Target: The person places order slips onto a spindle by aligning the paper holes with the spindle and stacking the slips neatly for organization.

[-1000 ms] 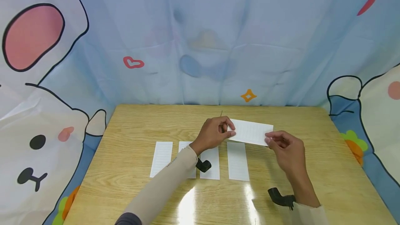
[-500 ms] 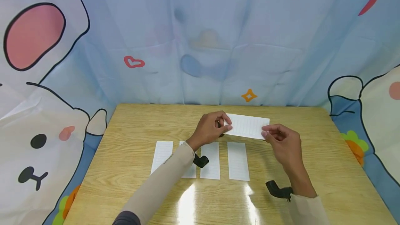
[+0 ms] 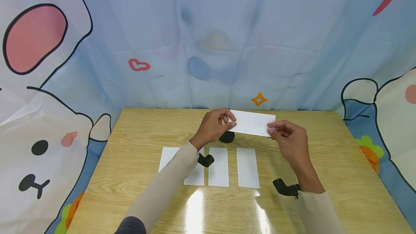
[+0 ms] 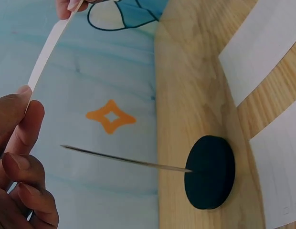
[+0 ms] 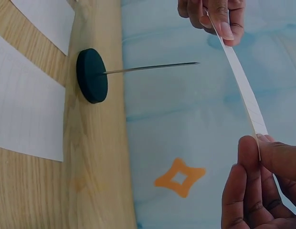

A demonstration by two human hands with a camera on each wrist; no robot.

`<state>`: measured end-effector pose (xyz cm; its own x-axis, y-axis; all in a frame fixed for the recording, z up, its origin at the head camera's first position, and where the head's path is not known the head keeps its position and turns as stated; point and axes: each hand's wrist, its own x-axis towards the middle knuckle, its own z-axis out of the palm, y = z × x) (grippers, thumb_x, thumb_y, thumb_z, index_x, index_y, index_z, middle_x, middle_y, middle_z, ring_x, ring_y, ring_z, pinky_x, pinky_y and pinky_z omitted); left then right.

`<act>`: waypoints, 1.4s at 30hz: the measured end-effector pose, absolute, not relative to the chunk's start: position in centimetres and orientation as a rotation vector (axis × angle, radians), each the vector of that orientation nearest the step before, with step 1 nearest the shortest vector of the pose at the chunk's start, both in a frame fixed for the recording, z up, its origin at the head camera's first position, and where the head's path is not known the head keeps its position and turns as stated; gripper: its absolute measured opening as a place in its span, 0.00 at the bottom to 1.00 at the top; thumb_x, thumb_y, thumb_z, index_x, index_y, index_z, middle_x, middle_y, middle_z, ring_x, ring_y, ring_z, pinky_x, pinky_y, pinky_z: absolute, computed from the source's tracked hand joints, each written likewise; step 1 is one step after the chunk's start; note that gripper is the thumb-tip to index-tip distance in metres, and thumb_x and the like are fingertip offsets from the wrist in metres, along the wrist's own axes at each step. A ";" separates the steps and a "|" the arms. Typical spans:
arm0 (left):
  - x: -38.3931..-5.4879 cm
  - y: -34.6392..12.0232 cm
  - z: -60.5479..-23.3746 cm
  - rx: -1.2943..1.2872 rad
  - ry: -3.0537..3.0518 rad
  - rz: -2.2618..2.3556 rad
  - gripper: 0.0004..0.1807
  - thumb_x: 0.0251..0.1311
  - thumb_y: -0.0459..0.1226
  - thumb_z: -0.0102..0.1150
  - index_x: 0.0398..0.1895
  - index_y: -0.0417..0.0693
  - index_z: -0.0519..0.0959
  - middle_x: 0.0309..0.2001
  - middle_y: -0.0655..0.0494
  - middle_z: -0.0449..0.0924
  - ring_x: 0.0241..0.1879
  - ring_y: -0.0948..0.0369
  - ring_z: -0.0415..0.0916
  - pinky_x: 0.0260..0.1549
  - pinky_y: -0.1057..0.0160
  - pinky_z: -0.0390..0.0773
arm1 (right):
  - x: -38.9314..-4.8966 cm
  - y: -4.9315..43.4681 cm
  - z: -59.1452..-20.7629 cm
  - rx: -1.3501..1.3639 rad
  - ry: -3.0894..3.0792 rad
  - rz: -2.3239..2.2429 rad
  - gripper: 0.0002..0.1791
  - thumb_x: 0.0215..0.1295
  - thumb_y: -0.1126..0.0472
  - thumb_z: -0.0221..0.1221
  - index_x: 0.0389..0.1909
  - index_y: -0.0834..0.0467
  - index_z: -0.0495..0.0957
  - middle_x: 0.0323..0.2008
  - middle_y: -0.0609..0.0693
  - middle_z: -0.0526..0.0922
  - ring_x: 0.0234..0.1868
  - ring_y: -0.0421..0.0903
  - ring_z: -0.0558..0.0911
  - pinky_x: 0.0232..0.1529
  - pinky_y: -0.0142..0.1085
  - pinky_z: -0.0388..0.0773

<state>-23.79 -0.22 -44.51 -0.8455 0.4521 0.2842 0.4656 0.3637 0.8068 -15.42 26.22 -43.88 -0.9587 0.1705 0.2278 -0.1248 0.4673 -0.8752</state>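
A lined white paper slip (image 3: 253,123) is held in the air between both hands. My left hand (image 3: 214,125) pinches its left end between thumb and index finger, and my right hand (image 3: 291,142) pinches the right end the same way. Below the slip stands a bill spike (image 4: 210,172), with a dark round base and a thin upright metal pin (image 4: 124,158). Both wrist views show the slip apart from the pin's tip, above it. In the head view only the dark base (image 3: 227,137) shows; the pin is hidden behind the slip and left hand.
Several more lined slips lie in a row on the wooden table (image 3: 130,176), among them one slip (image 3: 248,169) at the row's right end. My left forearm covers part of the left ones. A blue cartoon-printed curtain (image 3: 208,64) hangs behind the table's far edge.
Both hands have carried the slip upward in the head view and a little to the left, farther over the table. The spike's base has come into sight below it. The slips on the table stay put.
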 end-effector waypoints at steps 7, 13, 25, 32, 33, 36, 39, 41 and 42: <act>-24.4 -0.6 -44.2 -0.848 -2.577 -1.543 0.05 0.71 0.41 0.69 0.45 0.53 0.86 0.35 0.57 0.80 0.27 0.60 0.70 0.32 0.66 0.71 | -16.2 25.9 -43.5 -0.022 -2.438 1.455 0.10 0.74 0.59 0.67 0.49 0.62 0.88 0.36 0.48 0.85 0.33 0.36 0.86 0.37 0.26 0.83; -24.7 -0.8 -44.1 -0.827 -2.578 -1.551 0.05 0.71 0.41 0.69 0.45 0.54 0.86 0.35 0.57 0.81 0.27 0.60 0.70 0.32 0.66 0.71 | -16.9 25.8 -43.6 -0.019 -2.440 1.473 0.10 0.74 0.59 0.67 0.49 0.62 0.88 0.36 0.49 0.85 0.33 0.37 0.86 0.36 0.27 0.84; -25.7 -1.3 -44.2 -0.808 -2.581 -1.516 0.05 0.72 0.41 0.69 0.46 0.53 0.86 0.34 0.56 0.81 0.28 0.60 0.70 0.32 0.66 0.71 | -18.7 25.4 -43.6 -0.014 -2.464 1.484 0.11 0.74 0.59 0.68 0.49 0.61 0.88 0.37 0.48 0.84 0.33 0.36 0.86 0.35 0.28 0.84; -26.5 -1.3 -44.2 -0.803 -2.587 -1.518 0.06 0.73 0.41 0.68 0.46 0.52 0.86 0.34 0.56 0.83 0.27 0.59 0.70 0.32 0.65 0.70 | -19.7 25.3 -43.5 -0.041 -2.481 1.493 0.11 0.74 0.59 0.67 0.49 0.61 0.88 0.38 0.51 0.84 0.33 0.38 0.85 0.36 0.28 0.85; -26.6 -1.2 -44.2 -0.800 -2.588 -1.517 0.06 0.73 0.41 0.67 0.46 0.52 0.85 0.34 0.56 0.83 0.27 0.59 0.70 0.32 0.65 0.70 | -19.8 25.3 -43.5 -0.047 -2.485 1.493 0.11 0.74 0.59 0.67 0.49 0.61 0.88 0.38 0.52 0.84 0.33 0.38 0.85 0.36 0.28 0.85; -27.0 -1.1 -44.3 -0.787 -2.594 -1.518 0.06 0.73 0.42 0.67 0.46 0.52 0.85 0.34 0.55 0.84 0.27 0.59 0.70 0.31 0.65 0.70 | -20.2 25.3 -43.6 -0.064 -2.487 1.505 0.11 0.74 0.59 0.67 0.49 0.62 0.88 0.39 0.53 0.84 0.34 0.38 0.85 0.37 0.28 0.85; -27.3 -0.9 -44.5 -0.772 -2.603 -1.525 0.06 0.73 0.42 0.67 0.46 0.52 0.85 0.34 0.55 0.84 0.27 0.59 0.70 0.31 0.65 0.70 | -20.6 25.4 -43.7 -0.082 -2.488 1.525 0.11 0.74 0.59 0.67 0.50 0.63 0.87 0.40 0.54 0.83 0.34 0.38 0.84 0.38 0.27 0.85; -27.5 -0.8 -44.6 -0.762 -2.611 -1.528 0.06 0.73 0.42 0.67 0.46 0.52 0.85 0.35 0.55 0.84 0.28 0.59 0.71 0.31 0.65 0.70 | -20.8 25.4 -43.8 -0.096 -2.488 1.534 0.12 0.74 0.59 0.67 0.50 0.63 0.87 0.40 0.54 0.83 0.34 0.38 0.84 0.38 0.27 0.85; -27.5 -0.8 -44.6 -0.757 -2.614 -1.529 0.06 0.73 0.43 0.67 0.46 0.53 0.85 0.35 0.56 0.85 0.28 0.59 0.71 0.31 0.65 0.70 | -20.9 25.4 -43.9 -0.098 -2.490 1.537 0.12 0.74 0.59 0.67 0.50 0.63 0.87 0.40 0.55 0.83 0.34 0.38 0.84 0.38 0.27 0.85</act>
